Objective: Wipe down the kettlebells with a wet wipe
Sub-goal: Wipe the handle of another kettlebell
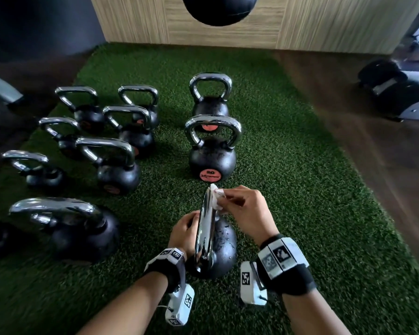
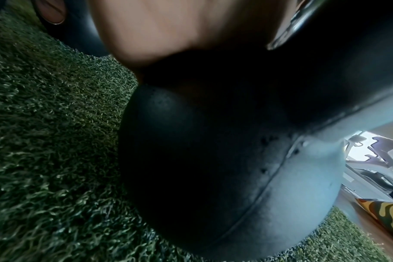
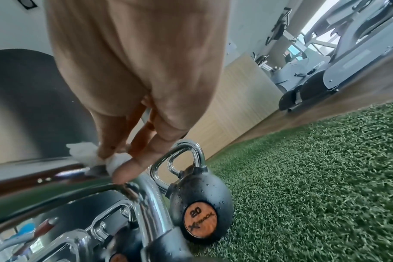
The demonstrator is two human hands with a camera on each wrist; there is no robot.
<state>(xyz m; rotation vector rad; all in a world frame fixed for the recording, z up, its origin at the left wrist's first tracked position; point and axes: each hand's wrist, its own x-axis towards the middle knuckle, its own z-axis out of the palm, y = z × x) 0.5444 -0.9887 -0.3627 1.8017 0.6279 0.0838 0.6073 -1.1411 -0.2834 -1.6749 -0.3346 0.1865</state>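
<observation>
The nearest kettlebell [image 1: 221, 247] stands on the green turf [image 1: 312, 201], black and wet with droplets, its chrome handle [image 1: 206, 226] edge-on to me. My left hand [image 1: 191, 221] grips the handle's left side; the left wrist view shows its palm [image 2: 157, 30] above the black body [image 2: 202, 159]. My right hand [image 1: 225, 199] pinches a crumpled white wet wipe [image 1: 217, 198] and presses it on the handle's far top. In the right wrist view my right hand's fingers [image 3: 123, 170] hold the wipe [image 3: 88, 154] on the chrome bar [image 3: 79, 187].
A kettlebell marked 20 [image 1: 212, 158] stands just beyond the wipe, another [image 1: 211, 97] behind it. Several more kettlebells [image 1: 116, 165] stand at the left, a large one [image 1: 70, 226] nearest. A black ball [image 1: 219, 9] hangs above. Wooden floor and a gym machine [image 1: 397, 88] lie right.
</observation>
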